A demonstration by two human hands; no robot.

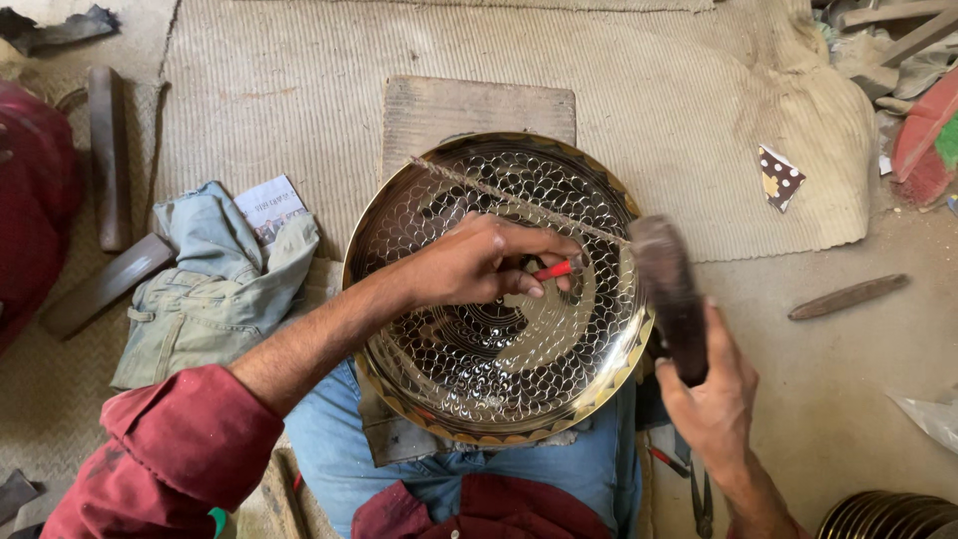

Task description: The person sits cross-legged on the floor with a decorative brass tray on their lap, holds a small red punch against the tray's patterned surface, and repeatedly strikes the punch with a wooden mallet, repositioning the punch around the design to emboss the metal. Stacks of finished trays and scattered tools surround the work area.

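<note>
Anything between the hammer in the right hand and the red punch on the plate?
Nothing visible. The right hand holds the hammer raised at the plate's right rim; the left hand pinches the red punch on the plate. Open patterned metal lies between them, though the left fingers sit close around the punch.

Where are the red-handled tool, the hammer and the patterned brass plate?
Red-handled tool (552, 270), head view: its red handle beside the left hand's fingers.
Hammer (671, 294), head view: middle of its dark head.
Patterned brass plate (469, 394), head view: bare engraved surface near the lower rim.
</note>
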